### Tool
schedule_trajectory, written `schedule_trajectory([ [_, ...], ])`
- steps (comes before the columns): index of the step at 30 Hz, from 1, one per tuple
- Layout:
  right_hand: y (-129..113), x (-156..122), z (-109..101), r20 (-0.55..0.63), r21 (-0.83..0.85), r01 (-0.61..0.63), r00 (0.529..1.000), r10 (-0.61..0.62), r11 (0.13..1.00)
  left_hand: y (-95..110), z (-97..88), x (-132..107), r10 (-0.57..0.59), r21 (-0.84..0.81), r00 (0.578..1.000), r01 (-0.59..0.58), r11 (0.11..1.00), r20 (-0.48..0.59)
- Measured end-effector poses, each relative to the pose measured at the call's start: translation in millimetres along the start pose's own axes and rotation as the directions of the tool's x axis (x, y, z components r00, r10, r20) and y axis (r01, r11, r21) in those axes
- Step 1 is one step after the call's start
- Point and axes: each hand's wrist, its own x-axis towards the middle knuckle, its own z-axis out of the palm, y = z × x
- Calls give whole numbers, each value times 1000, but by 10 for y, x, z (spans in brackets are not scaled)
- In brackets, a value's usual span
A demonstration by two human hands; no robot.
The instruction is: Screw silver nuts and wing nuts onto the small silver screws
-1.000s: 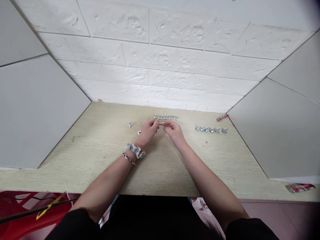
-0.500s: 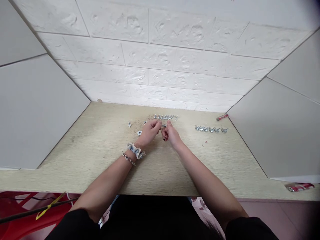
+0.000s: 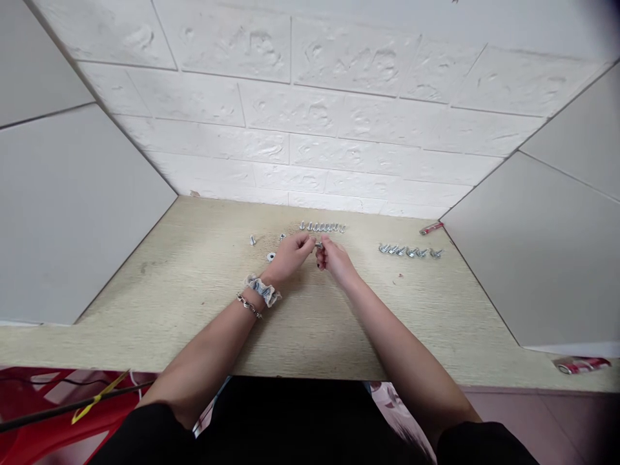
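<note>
Here the bolt (image 3: 318,245) (silvery) sits pinched between left hand (image 3: 289,257) and right hand (image 3: 335,259) fingers.

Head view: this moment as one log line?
left hand + right hand: pinching small bolt together | bolt row: just behind

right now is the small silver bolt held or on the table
Held: the left hand and right hand pinch the small silver bolt.

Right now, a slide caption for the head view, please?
Left hand and right hand hold one fastener beside rows of fasteners on a table.
</note>
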Motion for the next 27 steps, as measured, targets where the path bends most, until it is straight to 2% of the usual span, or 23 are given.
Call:
schedule_trajectory([
  [8, -23, 17, -26, 43, -5, 48, 998, -47, 999, 1, -16, 5, -32, -14, 999, 32, 999, -36],
  [15, -82, -36, 38, -6, -39, 239, 971, -240, 970, 1, -40, 8, -49, -19, 994, 48, 999, -98],
  [18, -73, -37, 37, -20, -59, 269, 962, -271, 961, -8, -34, 15, -68, -47, 991, 63, 997, -111],
  [23, -54, -21, 23, -130, 17, 231, 965, -227, 973, -29, -22, 26, -101, -93, 987, 90, 992, -122],
  [25, -52, -20, 19, -92, 20, 129, 988, -127, 991, -35, -21, 28, -108, -117, 986, 93, 989, -129],
  [27, -48, -22, 16, 13, -21, 16, 1000, -16, 1000, -35, -21, 27, -99, -118, 987, 84, 989, -126],
])
